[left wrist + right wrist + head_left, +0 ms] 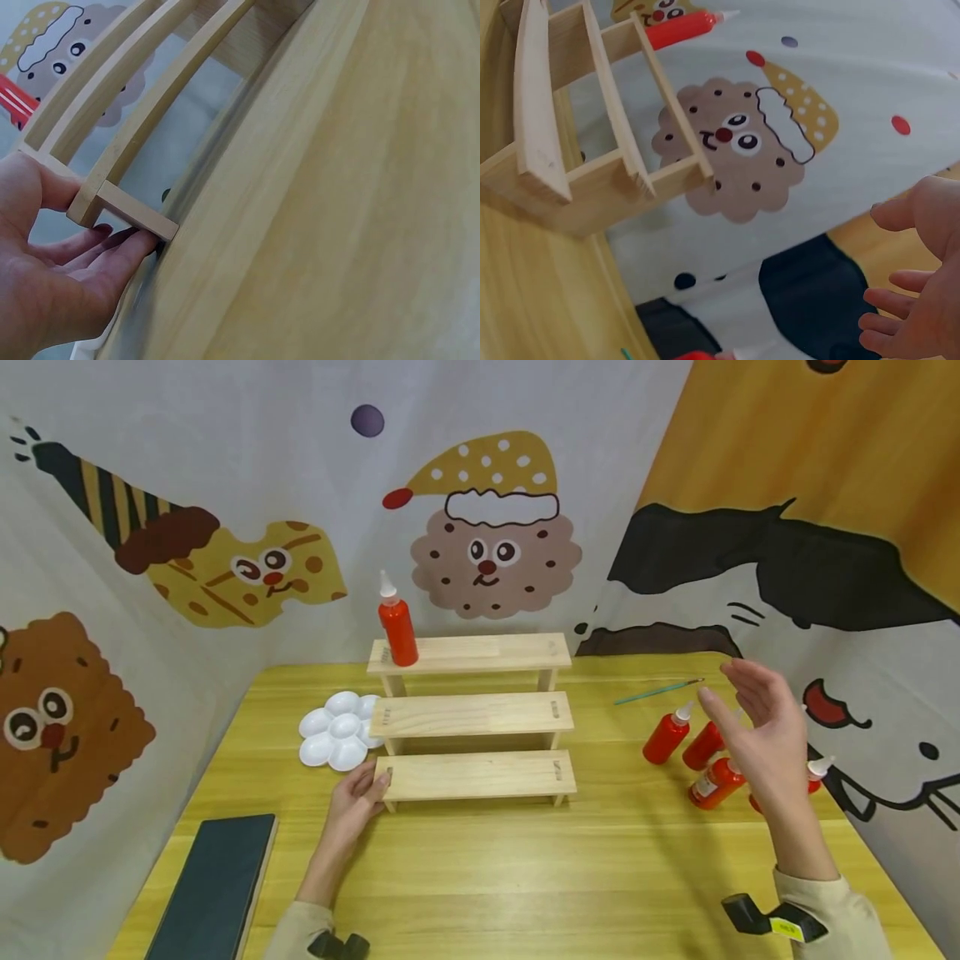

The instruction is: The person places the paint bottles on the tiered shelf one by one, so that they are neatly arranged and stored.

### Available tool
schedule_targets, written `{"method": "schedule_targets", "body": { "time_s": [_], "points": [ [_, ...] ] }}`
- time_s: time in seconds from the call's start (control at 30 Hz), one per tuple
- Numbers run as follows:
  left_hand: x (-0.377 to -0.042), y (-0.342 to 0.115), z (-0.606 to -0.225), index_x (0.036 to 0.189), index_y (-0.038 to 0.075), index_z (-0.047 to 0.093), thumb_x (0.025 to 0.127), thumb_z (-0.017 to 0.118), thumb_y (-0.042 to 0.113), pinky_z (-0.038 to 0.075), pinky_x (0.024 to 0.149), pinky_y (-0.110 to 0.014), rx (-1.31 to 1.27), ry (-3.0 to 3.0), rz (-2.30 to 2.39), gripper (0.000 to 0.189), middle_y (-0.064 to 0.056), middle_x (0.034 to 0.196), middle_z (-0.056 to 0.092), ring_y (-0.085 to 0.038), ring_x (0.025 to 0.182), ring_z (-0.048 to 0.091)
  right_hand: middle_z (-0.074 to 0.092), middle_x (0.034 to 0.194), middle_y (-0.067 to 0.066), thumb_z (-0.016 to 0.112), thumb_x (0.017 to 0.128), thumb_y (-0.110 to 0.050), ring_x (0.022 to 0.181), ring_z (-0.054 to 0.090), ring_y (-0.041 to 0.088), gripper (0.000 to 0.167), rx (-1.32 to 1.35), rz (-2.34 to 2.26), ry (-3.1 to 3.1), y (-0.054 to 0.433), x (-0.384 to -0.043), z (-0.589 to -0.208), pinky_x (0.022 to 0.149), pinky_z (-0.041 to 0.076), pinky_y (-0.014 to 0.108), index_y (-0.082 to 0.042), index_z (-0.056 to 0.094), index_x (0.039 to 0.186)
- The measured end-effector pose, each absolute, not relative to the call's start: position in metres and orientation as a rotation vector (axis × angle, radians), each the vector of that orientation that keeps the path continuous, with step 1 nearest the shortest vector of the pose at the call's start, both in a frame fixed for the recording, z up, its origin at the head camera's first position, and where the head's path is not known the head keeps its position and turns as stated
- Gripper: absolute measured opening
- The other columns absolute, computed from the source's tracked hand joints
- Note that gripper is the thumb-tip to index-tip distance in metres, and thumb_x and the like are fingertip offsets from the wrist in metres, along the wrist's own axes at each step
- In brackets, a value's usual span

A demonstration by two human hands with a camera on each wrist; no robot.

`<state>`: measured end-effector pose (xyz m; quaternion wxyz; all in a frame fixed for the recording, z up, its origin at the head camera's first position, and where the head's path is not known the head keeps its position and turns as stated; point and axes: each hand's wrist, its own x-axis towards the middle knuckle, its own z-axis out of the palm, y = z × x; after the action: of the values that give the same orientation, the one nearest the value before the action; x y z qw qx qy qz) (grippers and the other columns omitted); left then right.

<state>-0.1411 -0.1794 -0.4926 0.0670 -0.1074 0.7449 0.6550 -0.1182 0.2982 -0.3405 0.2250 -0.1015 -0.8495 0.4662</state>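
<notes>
A three-step wooden rack [480, 775] stands on the table. My left hand [352, 806] holds the left end of its lowest step; in the left wrist view the thumb lies against the board's end and the fingers [124, 259] reach under it by the leg. On the top step's left end, a red squeeze bottle [400, 635] with a white nozzle stands upright. Off to the right my right hand [768, 739] is raised with nothing in it, thumb and fingers spread apart. Several more red squeeze bottles [665, 740] are grouped behind and below it, partly hidden by that hand.
A white flower-shaped paint palette [317, 752] lies left of the rack. Behind the bottles is a thin teal paintbrush [652, 692]. A dark flat board or book [213, 885] lies at the table's front left. A cartoon-printed curtain [300, 460] closes off the back.
</notes>
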Motion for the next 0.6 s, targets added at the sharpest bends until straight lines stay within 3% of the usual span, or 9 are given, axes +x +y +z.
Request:
{"method": "schedule_targets", "body": {
  "time_s": [0.4, 0.6],
  "points": [
    [-0.140, -0.180, -0.496, 0.153, -0.004, 0.034, 0.104, 0.058, 0.020, 0.058, 0.092, -0.029, -0.337, 2.232, 1.977, 0.060, -0.032, 0.153, 0.042, -0.037, 0.130, 0.054, 0.053, 0.150, -0.001, 0.067, 0.098, -0.032, 0.140, 0.046, 0.011, 0.059, -0.471, 1.272, -2.363, 0.323, -0.097, -0.368, 0.109, 0.032, 0.004, -0.023, 0.043, 0.151],
    [-0.142, -0.180, -0.497, 0.153, -0.004, 0.035, 0.104, 0.060, 0.023, 0.056, 0.085, -0.022, -0.324, 2.242, 1.978, 0.061, -0.032, 0.152, 0.043, -0.033, 0.127, 0.056, 0.050, 0.154, 0.005, 0.066, 0.099, -0.034, 0.143, 0.044, 0.016, 0.063, -0.530, 1.265, -2.408, 0.334, -0.088, -0.380, 0.110, 0.032, 0.006, -0.021, 0.038, 0.154]
  ]
}}
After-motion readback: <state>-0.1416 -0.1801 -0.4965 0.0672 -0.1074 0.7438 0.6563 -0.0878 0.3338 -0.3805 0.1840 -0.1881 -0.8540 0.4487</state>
